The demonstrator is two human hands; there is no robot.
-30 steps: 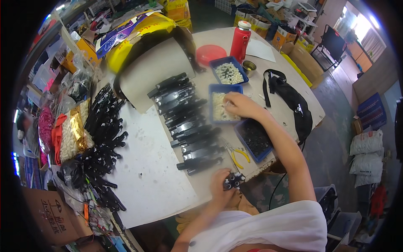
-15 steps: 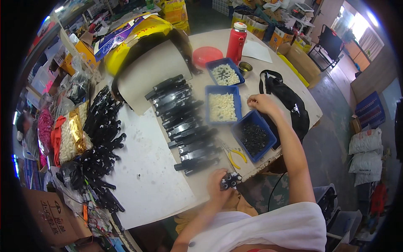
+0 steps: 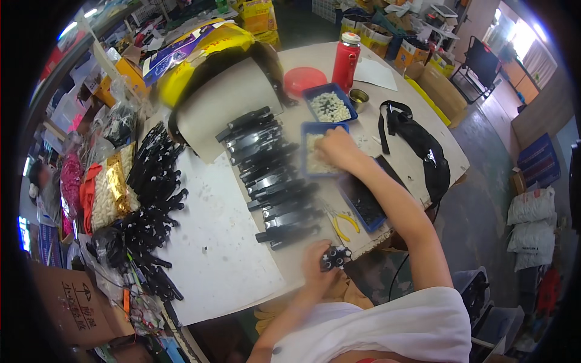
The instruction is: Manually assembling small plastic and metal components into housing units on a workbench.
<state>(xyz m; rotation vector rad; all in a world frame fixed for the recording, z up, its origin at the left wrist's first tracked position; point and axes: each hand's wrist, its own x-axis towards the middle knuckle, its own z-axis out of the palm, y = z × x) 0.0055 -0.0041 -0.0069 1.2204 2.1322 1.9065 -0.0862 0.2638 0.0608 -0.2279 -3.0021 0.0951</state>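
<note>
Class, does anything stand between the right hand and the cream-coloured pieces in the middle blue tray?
Nothing visible does: the right hand is over the middle blue tray, with no lid above the cream-coloured pieces. Contact is unclear.

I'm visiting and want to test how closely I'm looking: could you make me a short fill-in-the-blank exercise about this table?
1. The right hand is at the blue tray that lies ____ the other two blue trays.
2. The left hand holds a small object that is mostly ____ in colour.
3. The handles of the pliers are ____.
4. The bottle standing beyond the trays is mainly ____.

Missing words: between; black; yellow; red.
</note>
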